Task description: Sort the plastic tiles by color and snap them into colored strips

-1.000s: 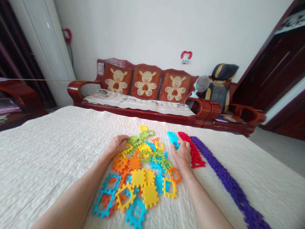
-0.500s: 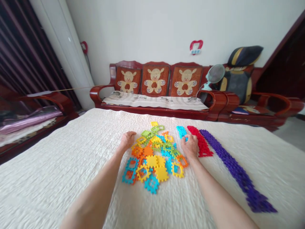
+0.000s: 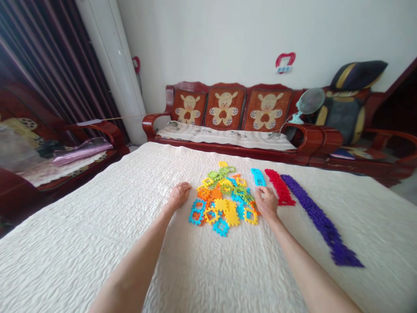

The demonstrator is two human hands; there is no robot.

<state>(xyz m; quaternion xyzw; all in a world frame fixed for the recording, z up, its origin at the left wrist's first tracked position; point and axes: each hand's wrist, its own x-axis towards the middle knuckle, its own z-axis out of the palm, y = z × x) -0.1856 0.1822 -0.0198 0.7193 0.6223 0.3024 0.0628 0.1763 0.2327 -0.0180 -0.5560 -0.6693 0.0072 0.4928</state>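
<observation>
A loose heap of interlocking plastic tiles [image 3: 232, 217] in yellow, orange, green and blue lies between my hands; some are solid, others have cut-out shapes. My left hand [image 3: 179, 195] rests on the cloth left of the heap, its fingers curled in and no tile showing in them. Right of the heap, my right hand [image 3: 267, 203] is closed, just below a short strip of joined blue tiles [image 3: 258, 177]. Whatever its fingers may hold is hidden. A strip of red tiles [image 3: 279, 187] and a longer purple strip [image 3: 314, 216] lie beside it.
A white quilted cloth [image 3: 130, 217] covers the surface under the tiles. Behind stands a wooden sofa [image 3: 224, 140] with bear cushions [image 3: 226, 108]. A small fan [image 3: 309, 102] is at its right arm. At left is a wooden armchair [image 3: 112, 134].
The view has turned left, shifting everything rightward. My right hand has drawn back from the blue strip, whose lower end now shows more. My left hand stays curled, left of the heap.
</observation>
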